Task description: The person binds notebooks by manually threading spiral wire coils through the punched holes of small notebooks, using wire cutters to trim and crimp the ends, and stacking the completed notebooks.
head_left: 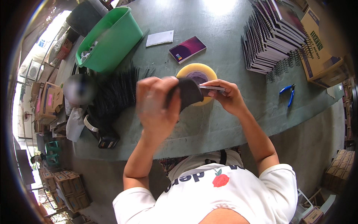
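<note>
My left hand [156, 102], smeared by motion, is closed around a dark curved piece [191, 91] whose kind I cannot make out. Pinched in my right hand [230, 98] is a thin small notepad [213, 88], seen nearly edge-on. The dark piece and the notepad meet between the hands. Behind and partly under them lies a large roll of yellowish tape [182, 69]. Beyond the roll, a purple notebook [187, 49] rests on the table beside a white lined pad [159, 38].
A green bin [112, 41] stands far left, with a heap of black spiral coils [117, 87] nearer me. Spiral notebooks [266, 43] are stacked far right by a cardboard box [317, 48]. Blue-handled cutters [289, 93] lie on the right of the table [238, 48].
</note>
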`<state>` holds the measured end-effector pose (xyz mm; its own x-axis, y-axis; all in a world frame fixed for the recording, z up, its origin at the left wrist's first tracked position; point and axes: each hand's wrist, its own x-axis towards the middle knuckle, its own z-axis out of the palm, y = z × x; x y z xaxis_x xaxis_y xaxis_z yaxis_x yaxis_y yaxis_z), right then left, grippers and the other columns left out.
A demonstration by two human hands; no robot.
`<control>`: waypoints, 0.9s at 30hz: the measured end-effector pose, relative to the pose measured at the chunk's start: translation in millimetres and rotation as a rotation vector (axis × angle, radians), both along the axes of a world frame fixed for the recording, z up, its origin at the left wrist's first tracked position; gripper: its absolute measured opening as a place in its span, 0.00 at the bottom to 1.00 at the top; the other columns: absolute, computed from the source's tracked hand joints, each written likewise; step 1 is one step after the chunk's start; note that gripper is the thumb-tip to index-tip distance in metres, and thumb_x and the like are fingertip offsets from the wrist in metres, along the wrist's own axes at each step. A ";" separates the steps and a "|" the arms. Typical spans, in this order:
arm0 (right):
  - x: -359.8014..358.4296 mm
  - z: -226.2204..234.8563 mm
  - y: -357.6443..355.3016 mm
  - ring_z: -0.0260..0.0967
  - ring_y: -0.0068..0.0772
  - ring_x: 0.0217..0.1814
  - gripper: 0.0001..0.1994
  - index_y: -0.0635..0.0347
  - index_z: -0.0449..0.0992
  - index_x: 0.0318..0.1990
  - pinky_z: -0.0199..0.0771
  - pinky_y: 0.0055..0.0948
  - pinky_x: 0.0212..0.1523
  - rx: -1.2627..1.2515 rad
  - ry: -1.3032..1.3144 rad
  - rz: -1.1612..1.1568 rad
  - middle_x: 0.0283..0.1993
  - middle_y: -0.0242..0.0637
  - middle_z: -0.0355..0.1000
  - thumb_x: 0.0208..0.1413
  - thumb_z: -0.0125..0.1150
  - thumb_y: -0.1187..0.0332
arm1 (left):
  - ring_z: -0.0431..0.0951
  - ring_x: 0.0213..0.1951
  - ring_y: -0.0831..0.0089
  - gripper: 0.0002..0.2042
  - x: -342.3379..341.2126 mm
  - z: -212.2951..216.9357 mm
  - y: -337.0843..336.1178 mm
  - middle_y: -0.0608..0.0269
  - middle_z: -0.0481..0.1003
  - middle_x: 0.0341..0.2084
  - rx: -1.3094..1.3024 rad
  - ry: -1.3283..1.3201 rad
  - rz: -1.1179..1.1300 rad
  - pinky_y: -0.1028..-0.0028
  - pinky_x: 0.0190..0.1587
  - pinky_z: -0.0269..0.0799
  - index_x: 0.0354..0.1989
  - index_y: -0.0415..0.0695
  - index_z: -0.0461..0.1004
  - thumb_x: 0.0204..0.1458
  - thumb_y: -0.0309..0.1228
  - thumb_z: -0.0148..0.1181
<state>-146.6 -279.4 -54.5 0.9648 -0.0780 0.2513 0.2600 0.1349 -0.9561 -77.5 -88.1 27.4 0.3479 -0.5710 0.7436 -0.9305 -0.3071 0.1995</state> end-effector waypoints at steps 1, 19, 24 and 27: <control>0.3 0.2 1.3 0.69 0.24 0.48 0.14 0.66 0.73 0.46 0.69 0.24 0.53 0.029 0.012 0.020 0.45 0.35 0.72 0.53 0.51 0.86 | 0.73 0.33 0.64 0.14 -0.6 -3.3 -0.7 0.60 0.71 0.31 -0.003 0.043 0.006 0.68 0.31 0.72 0.36 0.46 0.74 0.38 0.20 0.62; 1.0 7.3 0.0 0.70 0.21 0.48 0.24 0.61 0.69 0.54 0.69 0.23 0.51 -0.278 -0.003 -0.004 0.46 0.36 0.75 0.48 0.51 0.88 | 0.75 0.35 0.68 0.13 -11.4 -11.6 -15.2 0.60 0.73 0.33 0.035 0.213 -0.095 0.72 0.36 0.74 0.35 0.43 0.78 0.38 0.17 0.65; 0.1 -2.3 -0.4 0.71 0.22 0.48 0.28 0.59 0.68 0.56 0.70 0.24 0.51 -0.234 0.000 0.004 0.46 0.36 0.75 0.44 0.49 0.90 | 0.75 0.34 0.64 0.12 -1.5 3.2 -21.5 0.58 0.72 0.32 -0.017 0.066 -0.066 0.70 0.35 0.73 0.35 0.43 0.77 0.39 0.19 0.65; 2.8 1.6 -6.4 0.71 0.22 0.48 0.26 0.57 0.67 0.57 0.70 0.24 0.49 -0.334 -0.005 0.016 0.45 0.36 0.76 0.48 0.53 0.86 | 0.75 0.34 0.61 0.12 -29.0 -30.6 -20.6 0.56 0.72 0.34 0.077 0.408 -0.113 0.68 0.36 0.72 0.37 0.41 0.76 0.41 0.21 0.65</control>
<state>-143.8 -285.9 -52.8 0.9640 0.0250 0.2649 0.2650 -0.1814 -0.9470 -106.4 -108.8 -3.2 0.5368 -0.6711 0.5113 -0.8086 -0.2361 0.5390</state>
